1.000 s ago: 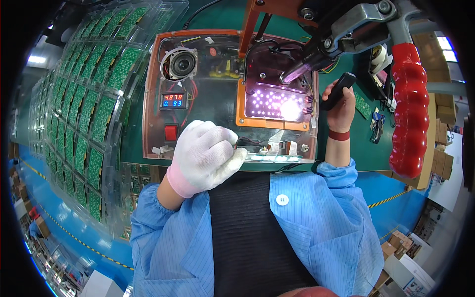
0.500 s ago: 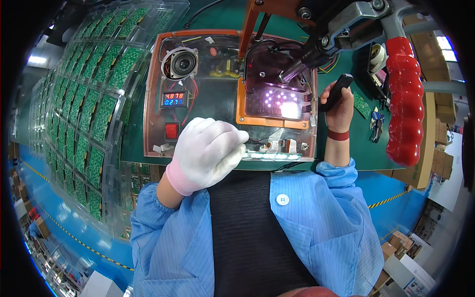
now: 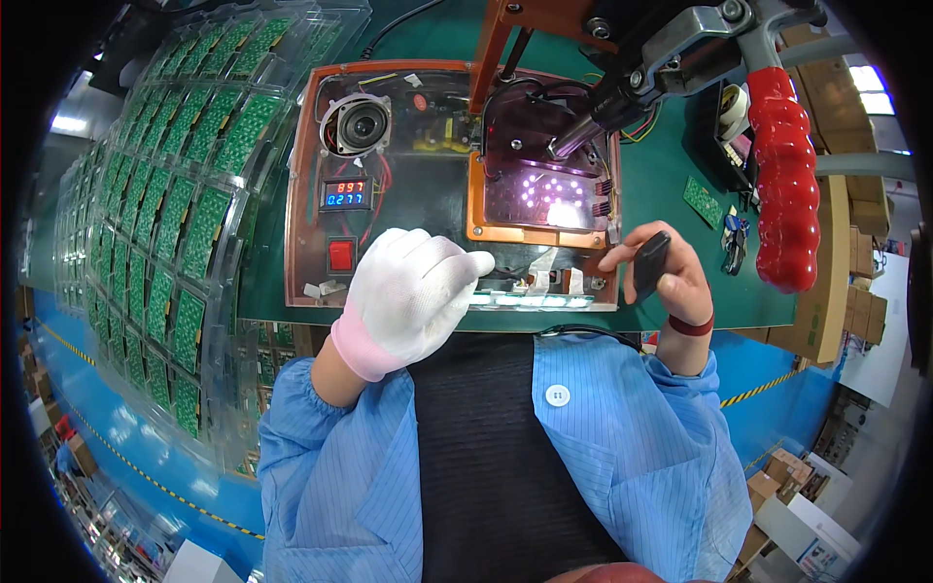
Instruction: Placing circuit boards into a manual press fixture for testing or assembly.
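My left hand (image 3: pixel 413 296), in a white glove with a pink cuff, is closed over the near edge of a clear-topped test box (image 3: pixel 428 199). Its curled fingers hide whatever may be in them. My bare right hand (image 3: pixel 680 277), with a dark red wristband, grips a slim black handheld device (image 3: pixel 650 262) just off the box's near right corner. One finger reaches toward that corner. Inside the box's orange frame (image 3: pixel 476 209), white-violet lights (image 3: pixel 559 199) glow under a dark clear plate. The box also carries a round speaker (image 3: pixel 362 124), a lit digital meter (image 3: pixel 346 194) and a red rocker switch (image 3: pixel 340 256).
A toggle clamp with a red handle (image 3: pixel 785 185) overhangs the box's right side. Stacked clear trays of green circuit boards (image 3: pixel 185 219) stand at the left. On the green mat (image 3: pixel 671 219) lie a loose board (image 3: pixel 702 202), a small blue-and-black item (image 3: pixel 734 243) and a black bin (image 3: pixel 729 136).
My right hand has come down toward me with the black device, turning it from pointing up and away to a steeper tilt. The meter's reading has changed. My left hand has barely moved.
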### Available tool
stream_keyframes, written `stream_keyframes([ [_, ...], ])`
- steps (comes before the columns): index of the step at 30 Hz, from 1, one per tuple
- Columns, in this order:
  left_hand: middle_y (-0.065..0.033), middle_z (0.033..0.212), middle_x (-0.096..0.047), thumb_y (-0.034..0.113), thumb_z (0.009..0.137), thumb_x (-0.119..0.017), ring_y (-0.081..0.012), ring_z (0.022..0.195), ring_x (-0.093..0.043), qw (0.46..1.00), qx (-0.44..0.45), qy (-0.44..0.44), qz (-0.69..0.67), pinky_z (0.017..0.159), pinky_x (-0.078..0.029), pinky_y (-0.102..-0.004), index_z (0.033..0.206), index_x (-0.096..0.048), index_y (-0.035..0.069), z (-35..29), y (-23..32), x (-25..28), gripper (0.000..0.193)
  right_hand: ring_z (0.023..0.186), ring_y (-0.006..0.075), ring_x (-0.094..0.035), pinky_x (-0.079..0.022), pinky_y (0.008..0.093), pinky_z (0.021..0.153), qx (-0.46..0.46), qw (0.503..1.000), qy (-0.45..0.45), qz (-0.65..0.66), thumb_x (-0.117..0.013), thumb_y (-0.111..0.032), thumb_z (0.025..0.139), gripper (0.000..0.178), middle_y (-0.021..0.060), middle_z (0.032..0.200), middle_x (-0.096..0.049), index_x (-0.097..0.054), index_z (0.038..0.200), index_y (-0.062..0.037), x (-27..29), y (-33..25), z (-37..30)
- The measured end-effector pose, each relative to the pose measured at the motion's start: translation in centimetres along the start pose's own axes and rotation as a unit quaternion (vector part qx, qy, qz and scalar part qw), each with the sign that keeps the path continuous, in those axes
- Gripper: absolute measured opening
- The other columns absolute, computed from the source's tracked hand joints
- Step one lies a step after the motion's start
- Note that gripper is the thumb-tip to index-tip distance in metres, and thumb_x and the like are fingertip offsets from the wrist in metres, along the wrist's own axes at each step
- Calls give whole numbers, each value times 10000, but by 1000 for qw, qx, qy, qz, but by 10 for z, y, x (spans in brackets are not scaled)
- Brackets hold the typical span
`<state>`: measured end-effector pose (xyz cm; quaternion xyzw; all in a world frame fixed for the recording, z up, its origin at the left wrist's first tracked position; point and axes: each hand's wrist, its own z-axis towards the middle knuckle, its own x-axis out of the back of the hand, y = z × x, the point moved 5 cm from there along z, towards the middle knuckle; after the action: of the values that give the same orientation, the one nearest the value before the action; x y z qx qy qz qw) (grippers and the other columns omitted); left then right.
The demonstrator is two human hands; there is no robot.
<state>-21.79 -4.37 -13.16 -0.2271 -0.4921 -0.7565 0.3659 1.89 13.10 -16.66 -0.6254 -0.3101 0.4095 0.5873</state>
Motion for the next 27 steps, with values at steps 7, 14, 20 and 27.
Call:
stream_keyframes([
  [7,-39,844,-620,98,784,-675,-226,689,-509,1000,5,12,3,724,-417,-346,1018,-686,85,-6,2,3,235,640,235,-630,-510,267,572,-37,992,-109,56,-634,-300,885,575,292,1032,-660,-464,1322,33,-2,0,11],
  [14,-40,832,-619,248,774,-735,-215,686,-514,1000,-2,12,4,718,-416,-343,998,-686,81,-8,5,3,284,971,257,-620,-529,329,825,58,960,217,166,-521,-176,941,499,237,1238,-603,-435,1394,13,87,57,23],
  [20,-38,809,-588,380,757,-759,-212,678,-505,1000,5,10,21,705,-414,-344,950,-667,76,-5,5,-1,372,1012,241,-617,-520,344,900,70,926,265,261,-459,-135,964,476,187,1269,-608,-427,1419,2,97,86,43],
  [27,-37,775,-520,487,727,-764,-214,655,-484,991,35,-2,128,679,-410,-358,855,-617,76,8,22,-12,455,1048,216,-635,-506,331,942,34,935,240,260,-456,-142,964,473,161,1253,-635,-453,1417,-4,87,75,44],
])
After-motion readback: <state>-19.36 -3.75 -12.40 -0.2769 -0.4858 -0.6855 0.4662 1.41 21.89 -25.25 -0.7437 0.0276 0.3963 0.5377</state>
